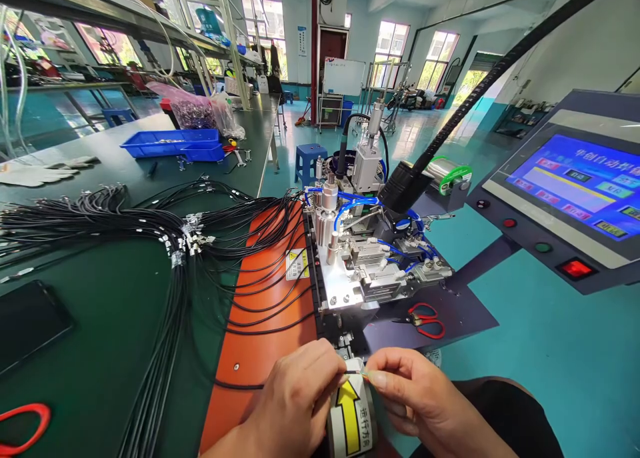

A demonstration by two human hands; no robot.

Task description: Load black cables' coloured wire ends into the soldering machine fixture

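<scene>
Cables: smooth black plastic. Machine: shiny bare metal. Bin: plastic. Floor: glossy.

Cable bundle on table, left of machine

Left hand is bare, back upward, index finger bent forward and fingertips closed in a pinch; its thumb is largely hidden. Right hand, also bare, faces it with thumb and index finger pressed together at the tips, the other fingers curled below. Left forearm and right forearm rise from the bottom edge and converge, the two sets of fingertips near each other but apart.
</scene>
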